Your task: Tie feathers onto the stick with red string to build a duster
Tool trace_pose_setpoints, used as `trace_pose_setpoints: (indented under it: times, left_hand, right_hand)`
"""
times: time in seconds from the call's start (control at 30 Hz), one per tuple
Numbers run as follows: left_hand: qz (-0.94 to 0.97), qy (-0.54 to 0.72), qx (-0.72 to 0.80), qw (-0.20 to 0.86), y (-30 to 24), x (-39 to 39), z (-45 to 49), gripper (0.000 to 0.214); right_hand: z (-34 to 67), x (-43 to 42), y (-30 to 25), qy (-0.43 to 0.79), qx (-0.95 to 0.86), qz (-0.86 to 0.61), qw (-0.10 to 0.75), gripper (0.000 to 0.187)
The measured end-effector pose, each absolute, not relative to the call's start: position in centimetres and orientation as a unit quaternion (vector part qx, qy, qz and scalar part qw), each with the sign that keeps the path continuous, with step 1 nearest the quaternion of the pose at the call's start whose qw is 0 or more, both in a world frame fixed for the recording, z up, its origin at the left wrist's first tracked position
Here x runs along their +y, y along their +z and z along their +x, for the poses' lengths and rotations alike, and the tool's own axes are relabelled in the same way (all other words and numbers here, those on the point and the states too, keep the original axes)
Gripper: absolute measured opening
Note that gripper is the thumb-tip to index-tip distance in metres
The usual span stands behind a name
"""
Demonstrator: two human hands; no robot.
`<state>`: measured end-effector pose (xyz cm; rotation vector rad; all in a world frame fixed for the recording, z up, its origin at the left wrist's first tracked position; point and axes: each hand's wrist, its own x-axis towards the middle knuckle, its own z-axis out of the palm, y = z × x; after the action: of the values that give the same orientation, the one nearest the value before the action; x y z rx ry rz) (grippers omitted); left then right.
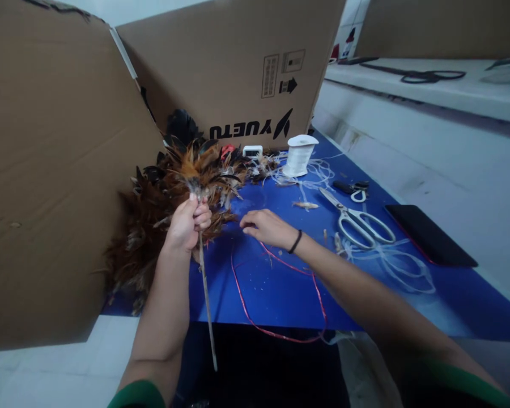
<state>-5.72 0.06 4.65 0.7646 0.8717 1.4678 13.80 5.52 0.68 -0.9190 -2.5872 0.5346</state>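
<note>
My left hand (pixel 189 222) is closed around a thin stick (pixel 207 306) that slants down toward me, with brown and black feathers bunched at its top. A large pile of the same feathers (pixel 153 221) lies just behind it on the blue table (pixel 272 289). My right hand (pixel 266 225) rests low over the table beside the feathers, fingers curled and pointing left; whether they pinch anything is hidden. A red cord (pixel 280 294) loops under that wrist and over the table's near edge.
White-handled scissors (pixel 359 220) lie right of my right hand, with loose clear line (pixel 391 260) and a black phone (pixel 429 235) beyond. A white thread spool (pixel 300 154) stands at the back. Cardboard sheets (pixel 55 170) wall the left and rear.
</note>
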Motion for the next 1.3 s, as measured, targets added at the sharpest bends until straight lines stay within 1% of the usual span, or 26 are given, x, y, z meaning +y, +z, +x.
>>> trace_pose_setpoints:
  times: [0.1,0.17,0.27,0.37,0.43,0.5,0.53,0.63,0.7,0.77,0.9,1.03,1.1,1.2,1.3]
  left_hand:
    - [0.327,0.644,0.374,0.582,5.0,-0.1,-6.1,0.027]
    - [0.319,0.655,0.376,0.572,5.3,-0.2,-6.4,0.026]
    - [0.304,0.677,0.377,0.554,5.8,-0.5,-6.9,0.026]
    - [0.295,0.690,0.377,0.542,6.2,-0.7,-7.4,0.026]
    - [0.294,0.690,0.380,0.541,6.2,-0.7,-7.5,0.026]
    - [0.296,0.688,0.380,0.543,6.1,-0.6,-7.6,0.026]
    - [0.297,0.687,0.379,0.545,6.0,-0.6,-7.6,0.026]
    - [0.299,0.685,0.377,0.547,5.8,-0.4,-7.5,0.027]
    - [0.298,0.685,0.385,0.542,5.6,-0.2,-7.5,0.027]
    - [0.298,0.686,0.396,0.533,5.4,-0.1,-7.5,0.028]
    - [0.312,0.679,0.412,0.521,4.8,0.3,-7.2,0.028]
    - [0.336,0.653,0.433,0.523,3.9,0.8,-6.3,0.029]
    - [0.351,0.635,0.445,0.524,3.4,0.9,-5.4,0.029]
    - [0.365,0.608,0.474,0.522,2.6,1.1,-4.0,0.030]
    - [0.393,0.570,0.512,0.508,1.8,1.4,-2.6,0.034]
  right_hand:
    - [12.0,6.1,0.5,0.141,-0.923,-0.321,0.158,0.017]
    - [11.0,5.7,0.7,0.131,-0.930,-0.303,0.160,0.018]
    - [9.6,4.0,1.0,0.175,-0.940,-0.251,0.153,0.019]
    - [8.0,1.6,0.7,0.209,-0.945,-0.234,0.092,0.016]
    - [6.7,0.3,0.1,0.192,-0.941,-0.274,0.052,0.024]
    - [5.3,-0.5,-0.7,0.168,-0.931,-0.322,0.038,0.037]
    - [4.6,-0.7,-1.0,0.159,-0.926,-0.340,0.036,0.040]
    - [3.4,-0.7,-1.6,0.160,-0.918,-0.362,0.028,0.032]
    - [3.3,-0.3,-1.6,0.184,-0.910,-0.372,0.024,0.027]
    - [4.0,0.5,-1.4,0.226,-0.896,-0.381,0.042,0.023]
    - [7.4,2.4,-0.3,0.352,-0.839,-0.396,0.123,0.009]
    - [12.0,3.1,1.9,0.551,-0.711,-0.391,0.196,0.007]
    - [14.0,2.8,3.2,0.607,-0.661,-0.367,0.245,0.012]
    - [16.0,2.3,5.1,0.624,-0.626,-0.332,0.328,0.023]
    - [16.8,1.9,6.6,0.589,-0.622,-0.319,0.405,0.022]
